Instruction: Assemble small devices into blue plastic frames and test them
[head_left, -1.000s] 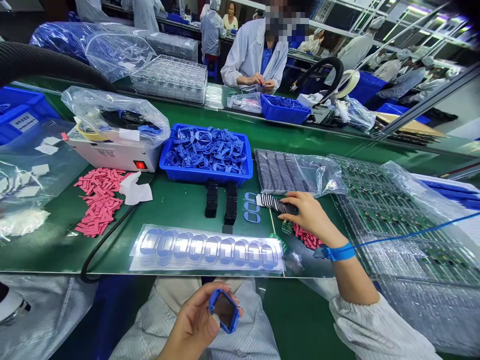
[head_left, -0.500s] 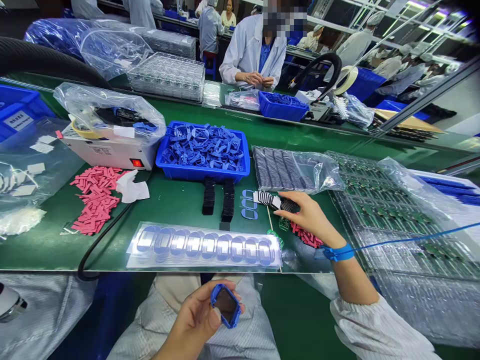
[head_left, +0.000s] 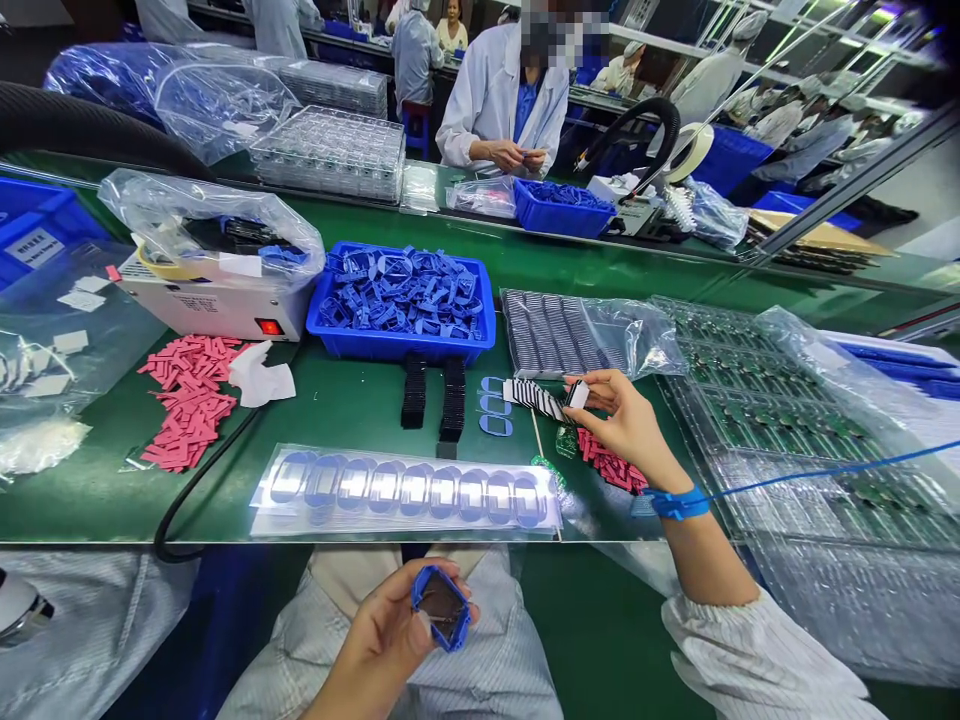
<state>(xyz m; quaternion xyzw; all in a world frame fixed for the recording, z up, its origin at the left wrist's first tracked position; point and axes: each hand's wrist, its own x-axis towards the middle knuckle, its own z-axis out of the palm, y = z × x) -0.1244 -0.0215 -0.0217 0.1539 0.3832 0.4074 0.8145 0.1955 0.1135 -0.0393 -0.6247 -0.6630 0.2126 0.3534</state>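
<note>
My left hand (head_left: 379, 630) is closed around a blue plastic frame with a dark panel inside (head_left: 444, 606), held over my lap below the table's edge. My right hand (head_left: 628, 418) pinches a small black piece with a white face (head_left: 577, 394). That piece is at the right end of a leaning row of black-and-white pieces (head_left: 532, 397); whether it is a single piece or several, I cannot tell. Flat blue oval rings (head_left: 496, 426) lie just left of the row. Under my right hand are red strips (head_left: 611, 465) and a small green circuit board (head_left: 566, 441).
A blue bin (head_left: 401, 346) full of blue frames stands behind two black stacks (head_left: 452, 400). Clear sheets with oval stickers (head_left: 409, 490) lie along the front edge. Pink strips (head_left: 187, 400) are at left, trays of circuit boards (head_left: 757, 430) at right. A blue wrist cord (head_left: 825, 476) stretches rightward.
My right hand has turned and drawn the white-faced black piece up at the row's end, its face now showing. My left hand has tilted the blue frame and shifted slightly left.
</note>
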